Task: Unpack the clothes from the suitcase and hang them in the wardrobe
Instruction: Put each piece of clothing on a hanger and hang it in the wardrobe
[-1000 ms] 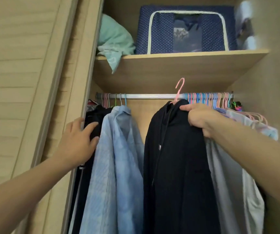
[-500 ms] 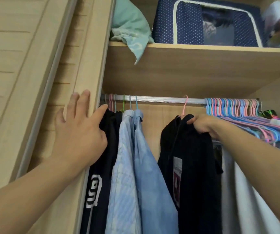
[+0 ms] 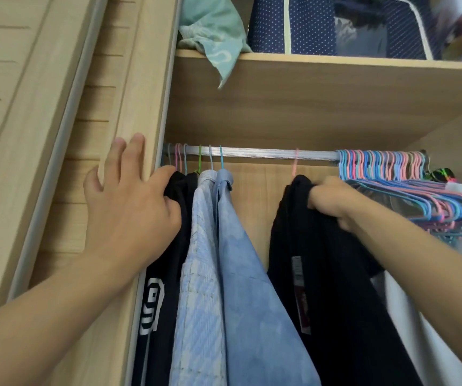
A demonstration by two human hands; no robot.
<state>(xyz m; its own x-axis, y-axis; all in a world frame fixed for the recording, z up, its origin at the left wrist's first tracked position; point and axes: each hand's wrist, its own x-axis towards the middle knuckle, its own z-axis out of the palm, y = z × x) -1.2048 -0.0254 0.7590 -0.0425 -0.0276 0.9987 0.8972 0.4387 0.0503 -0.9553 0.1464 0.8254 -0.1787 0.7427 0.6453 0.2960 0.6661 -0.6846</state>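
A black garment (image 3: 321,274) hangs from a pink hanger (image 3: 295,162) hooked over the silver wardrobe rail (image 3: 266,154). My right hand (image 3: 332,200) grips the garment's shoulder just below the hook. My left hand (image 3: 129,207) lies with straight fingers against the wardrobe's wooden side panel (image 3: 129,107), its thumb touching a black printed garment (image 3: 165,274) at the rail's left end. Two light blue shirts (image 3: 224,260) hang between the two black garments. The suitcase is out of view.
Several empty pink and blue hangers (image 3: 385,168) crowd the rail's right end, over a pale garment (image 3: 419,316). On the shelf (image 3: 335,68) above sit a mint-green cloth (image 3: 213,32) and a navy dotted storage box (image 3: 307,26). A sliding door (image 3: 23,121) stands to the left.
The pink hanger's hook has come down from above the rail onto it, with my right hand still on the black garment. My left hand rose along the side panel. The view tilted upward.
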